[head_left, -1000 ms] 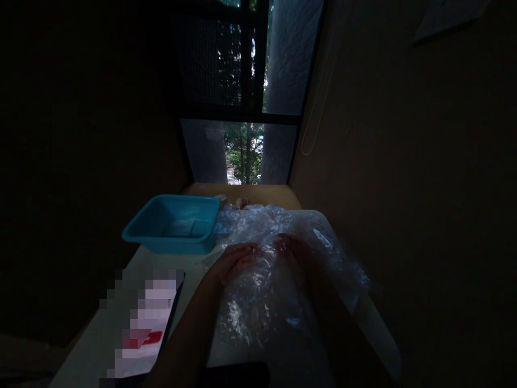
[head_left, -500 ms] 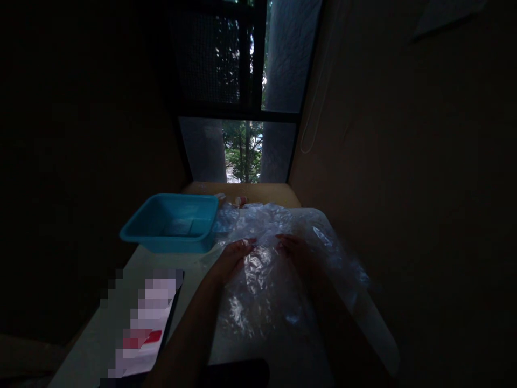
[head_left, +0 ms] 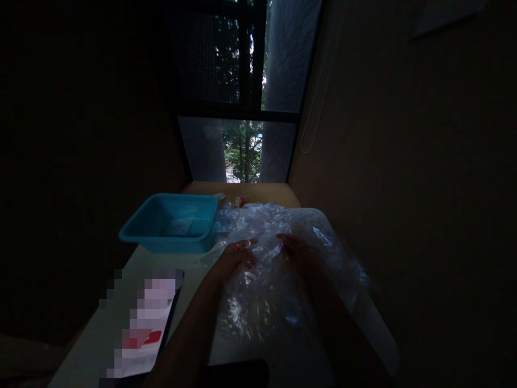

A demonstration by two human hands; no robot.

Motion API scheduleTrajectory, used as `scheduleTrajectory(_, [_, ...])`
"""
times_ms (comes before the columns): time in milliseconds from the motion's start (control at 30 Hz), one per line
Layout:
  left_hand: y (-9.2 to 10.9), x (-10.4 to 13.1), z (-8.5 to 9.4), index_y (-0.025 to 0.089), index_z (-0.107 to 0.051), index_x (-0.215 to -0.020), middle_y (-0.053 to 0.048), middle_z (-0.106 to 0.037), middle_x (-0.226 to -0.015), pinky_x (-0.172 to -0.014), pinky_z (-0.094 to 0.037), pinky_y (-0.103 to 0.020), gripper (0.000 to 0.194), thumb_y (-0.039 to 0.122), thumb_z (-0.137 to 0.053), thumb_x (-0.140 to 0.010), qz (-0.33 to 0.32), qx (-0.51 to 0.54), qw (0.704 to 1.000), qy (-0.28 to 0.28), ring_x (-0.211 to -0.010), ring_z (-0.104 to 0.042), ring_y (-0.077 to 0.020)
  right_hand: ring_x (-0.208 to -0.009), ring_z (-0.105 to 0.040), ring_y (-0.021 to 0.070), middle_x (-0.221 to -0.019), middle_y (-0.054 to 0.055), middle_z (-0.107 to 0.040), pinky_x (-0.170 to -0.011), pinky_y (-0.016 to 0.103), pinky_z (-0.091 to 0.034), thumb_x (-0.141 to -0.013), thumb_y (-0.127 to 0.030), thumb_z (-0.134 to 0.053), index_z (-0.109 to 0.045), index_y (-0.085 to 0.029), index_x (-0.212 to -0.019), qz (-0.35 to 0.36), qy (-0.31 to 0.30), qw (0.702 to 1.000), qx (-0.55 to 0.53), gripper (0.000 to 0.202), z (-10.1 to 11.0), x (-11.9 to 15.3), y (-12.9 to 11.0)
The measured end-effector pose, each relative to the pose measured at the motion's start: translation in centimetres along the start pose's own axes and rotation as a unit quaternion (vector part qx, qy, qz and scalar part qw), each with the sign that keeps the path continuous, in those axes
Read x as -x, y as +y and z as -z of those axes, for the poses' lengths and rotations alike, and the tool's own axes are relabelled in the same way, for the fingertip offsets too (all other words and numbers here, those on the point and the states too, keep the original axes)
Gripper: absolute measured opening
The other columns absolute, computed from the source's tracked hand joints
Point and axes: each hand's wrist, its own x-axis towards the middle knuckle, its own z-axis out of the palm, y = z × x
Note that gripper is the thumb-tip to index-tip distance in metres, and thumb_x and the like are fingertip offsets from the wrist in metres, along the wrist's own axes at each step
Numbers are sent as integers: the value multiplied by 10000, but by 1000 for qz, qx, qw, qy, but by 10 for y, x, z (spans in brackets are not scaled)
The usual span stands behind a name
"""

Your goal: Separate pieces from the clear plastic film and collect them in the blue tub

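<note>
A crumpled sheet of clear plastic (head_left: 258,285) spreads over the middle and right of the table, with bright glints along its folds. My left hand (head_left: 238,256) grips it from the left, its fingertips pointing inward and partly seen through the film. Opposite, my right hand (head_left: 294,250) is closed on the same plastic, its fingers bent and dark in shadow. A short gap of wrinkled film lies between the two hands. Whether the plastic is one bag or several layers I cannot tell.
A blue plastic basin (head_left: 173,245) stands at the table's back left. Before it lies a device with a lit, partly blurred screen (head_left: 151,323). A dark object (head_left: 238,372) sits at the near edge. A small roll (head_left: 241,201) rests by the window.
My left hand's fingers have spread somewhat, and the plastic between my hands has slackened and shifted. My right hand has barely moved.
</note>
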Motion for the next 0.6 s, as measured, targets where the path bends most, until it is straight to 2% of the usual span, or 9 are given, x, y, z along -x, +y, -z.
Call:
scheduleTrajectory(167, [1,-4,0,131,-614,-843,16,-553,-561,-421,-399,-192,303,217,-661,-556,-35,0,998,59,-450,-491,-72,-470,-427,71,-546,-27,-527,-447,205,-340,-634,-267,-566,-637,-204,-818,-30,-6,998,-54,207,0,2,-5])
scheduleTrajectory(333, [6,-2,-4,139,-621,-809,23,-540,-551,-422,-409,-183,280,185,-651,-534,-41,22,996,76,-460,-486,-67,-465,-431,65,-545,-31,-531,-438,193,-333,-633,-257,-553,-610,-199,-933,-33,-23,997,-59,311,-1,5,-14])
scheduleTrajectory(467, [7,-1,-3,171,-615,-849,29,-554,-569,-433,-423,-191,315,167,-629,-534,-39,22,995,85,-461,-483,-65,-436,-413,51,-505,-53,-501,-424,180,-309,-622,-261,-563,-579,-204,-1005,-44,-36,997,-54,388,2,2,-12])
scheduleTrajectory(533, [7,-1,-3,162,-627,-767,22,-566,-561,-421,-411,-190,244,167,-621,-523,-40,18,994,98,-465,-491,-75,-462,-438,61,-532,-40,-526,-444,191,-328,-614,-266,-563,-609,-204,-942,-39,-39,998,-24,338,5,0,-7])
scheduleTrajectory(600, [7,-1,-3,140,-613,-586,12,-562,-501,-402,-386,-188,93,153,-604,-494,-42,3,994,105,-439,-489,-84,-510,-469,84,-572,-13,-560,-483,217,-361,-589,-260,-572,-650,-188,-751,-8,-41,999,33,194,9,-2,-1])
